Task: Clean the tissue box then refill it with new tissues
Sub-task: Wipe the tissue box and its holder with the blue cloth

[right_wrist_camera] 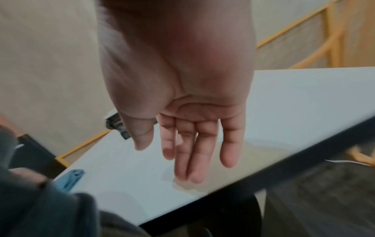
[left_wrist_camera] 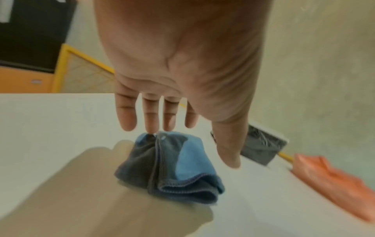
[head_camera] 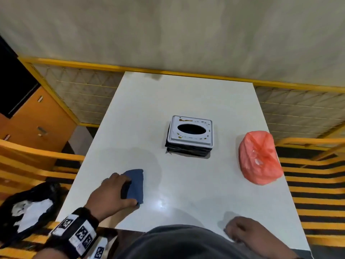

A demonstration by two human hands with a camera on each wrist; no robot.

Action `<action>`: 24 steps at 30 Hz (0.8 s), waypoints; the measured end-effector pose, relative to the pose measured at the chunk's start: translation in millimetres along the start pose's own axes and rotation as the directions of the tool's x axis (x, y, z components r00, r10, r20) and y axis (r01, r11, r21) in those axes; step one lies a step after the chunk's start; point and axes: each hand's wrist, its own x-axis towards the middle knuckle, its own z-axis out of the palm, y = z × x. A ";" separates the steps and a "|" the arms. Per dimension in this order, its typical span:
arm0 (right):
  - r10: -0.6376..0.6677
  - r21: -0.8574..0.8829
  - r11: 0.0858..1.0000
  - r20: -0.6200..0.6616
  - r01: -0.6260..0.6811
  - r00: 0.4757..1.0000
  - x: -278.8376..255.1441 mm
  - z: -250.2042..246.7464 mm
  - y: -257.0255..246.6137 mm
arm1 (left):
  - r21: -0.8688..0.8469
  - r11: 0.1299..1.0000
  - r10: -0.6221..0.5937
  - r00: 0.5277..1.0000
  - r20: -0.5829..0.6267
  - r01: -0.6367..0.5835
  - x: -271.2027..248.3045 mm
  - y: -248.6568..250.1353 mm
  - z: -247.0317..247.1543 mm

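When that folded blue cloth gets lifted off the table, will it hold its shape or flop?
The blue cloth will probably flop: its soft layers already bulge loosely on the table. It looks light, so the left hand should lift it easily. The folds may fall open unless pinched together.

White table (head_camera: 186,94): tissue box (head_camera: 190,135) centre, blue cloth (head_camera: 135,185) near-left, red bag (head_camera: 259,157) right.

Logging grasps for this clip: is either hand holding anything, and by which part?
Nothing is gripped. The left hand reaches over the folded blue cloth, fingers straight at its far edge; the right hand is empty.
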 end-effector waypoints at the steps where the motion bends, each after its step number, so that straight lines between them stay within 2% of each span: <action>1: -0.038 -0.017 0.999 -0.009 0.038 0.999 2.4 -3.8 -15.5 | 0.076 0.997 0.034 0.999 0.009 -0.035 6.0 5.2 3.9; 3: -0.114 -0.027 0.993 -0.035 0.113 0.993 14.7 -7.7 -30.3 | 0.165 0.986 0.030 0.998 0.057 -0.039 17.2 11.4 14.5; 5: -0.171 0.013 0.985 -0.058 0.172 0.984 25.2 -14.8 -42.6 | 0.148 0.988 0.036 0.998 0.043 -0.042 28.4 10.8 22.1; 9: -0.229 0.143 0.960 -0.086 0.240 0.970 50.5 -21.3 -78.2 | -0.100 0.994 0.043 0.998 0.038 -0.039 42.3 19.8 14.6; 11: -0.234 0.174 0.954 -0.080 0.245 0.969 58.5 -23.0 -94.4 | -0.306 0.949 0.088 0.996 0.031 -0.074 45.1 32.3 7.0; 13: -0.242 0.220 0.943 -0.052 0.248 0.969 65.1 -24.0 -110.3 | -0.455 0.874 0.181 0.983 -0.019 -0.170 47.8 51.1 -1.5; 15: -0.232 0.290 0.931 -0.004 0.223 0.973 68.9 -25.0 -123.9 | -0.521 0.808 0.271 0.959 -0.089 -0.277 48.3 73.3 -8.8; 17: -0.197 0.447 0.880 0.040 0.159 0.980 70.7 -25.7 -134.7 | -0.512 0.767 0.337 0.922 -0.193 -0.387 47.2 98.7 -14.3; 20: -0.205 0.619 0.773 0.041 0.136 0.978 74.2 -29.2 -144.9 | -0.448 0.689 0.492 0.821 -0.288 -0.570 45.8 134.9 -17.8; 22: -0.200 0.700 0.692 -0.052 0.179 0.978 77.5 -32.7 -142.4 | -0.432 0.635 0.593 0.763 -0.258 -0.640 45.7 150.9 -18.5; 24: -0.149 0.707 0.664 -0.196 0.245 0.969 78.0 -40.3 -134.8 | -0.429 0.619 0.623 0.744 -0.241 -0.658 53.5 155.5 -25.0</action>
